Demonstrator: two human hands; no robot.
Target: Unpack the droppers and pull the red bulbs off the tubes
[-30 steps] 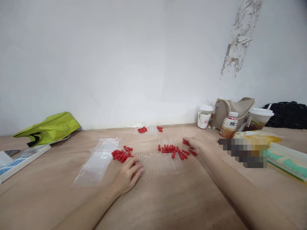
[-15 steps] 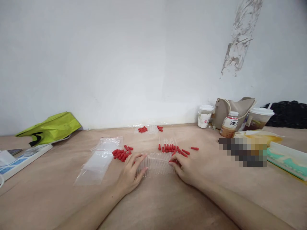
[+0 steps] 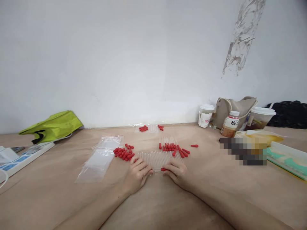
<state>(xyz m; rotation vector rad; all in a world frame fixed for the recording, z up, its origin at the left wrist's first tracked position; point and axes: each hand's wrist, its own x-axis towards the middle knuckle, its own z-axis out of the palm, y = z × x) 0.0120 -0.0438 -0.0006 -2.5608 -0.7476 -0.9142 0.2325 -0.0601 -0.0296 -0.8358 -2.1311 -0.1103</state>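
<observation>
A row of several clear glass tubes (image 3: pixel 157 157) lies side by side on the brown table (image 3: pixel 153 204). My left hand (image 3: pixel 137 174) rests at the row's near left, fingers bent and pinching the near end of a tube. My right hand (image 3: pixel 176 172) sits at the near right, fingers closed on a red rubber cap (image 3: pixel 164 169) that points at my left fingertips. One pile of red caps (image 3: pixel 123 152) lies left of the tubes and another pile of red caps (image 3: pixel 174 148) behind them. A single red cap (image 3: pixel 194 146) lies apart to the right.
Clear zip bags (image 3: pixel 100 158) lie to the left, with a lime green bag (image 3: pixel 54 126) and a white power strip (image 3: pixel 21 158) beyond. More caps in plastic (image 3: pixel 148 128) sit by the wall. Cups (image 3: pixel 260 118), a bottle (image 3: pixel 230 124) and a beige bag (image 3: pixel 236 110) stand at right.
My right hand came back from the far caps carrying a red cap and now meets my left hand at the near edge of the tubes. My left hand shifted right and curled.
</observation>
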